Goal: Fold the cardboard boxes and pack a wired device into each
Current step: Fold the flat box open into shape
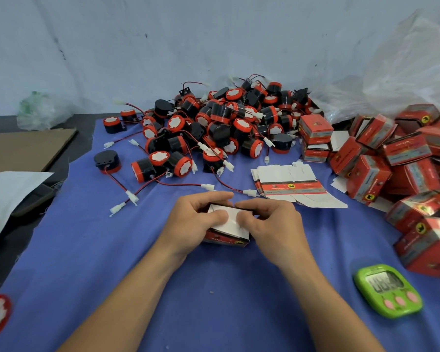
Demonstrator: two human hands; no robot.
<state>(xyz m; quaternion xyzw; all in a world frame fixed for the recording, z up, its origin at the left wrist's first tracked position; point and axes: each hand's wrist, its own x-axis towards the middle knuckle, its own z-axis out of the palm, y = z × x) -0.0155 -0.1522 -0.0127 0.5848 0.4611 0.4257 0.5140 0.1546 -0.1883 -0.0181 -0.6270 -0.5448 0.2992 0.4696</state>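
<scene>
A red cardboard box (225,238) was held at the middle of the table (214,301), gripped at each end by the left hand (194,224) and right hand (273,224), fingers (214,199) curled round it, thumbs pressed on its white flap (230,215). It was judged light and easily crushed; corners were best held.

Bare left hand (191,222), bare right hand (274,224), 2 bare forearms (127,288).

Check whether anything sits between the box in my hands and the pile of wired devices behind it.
Nothing bulky. The left hand and right hand hold the box; between it and the pile of wired devices only loose wires with white connectors lie flat on the blue cloth. The flat unfolded boxes lie off to the right.
</scene>
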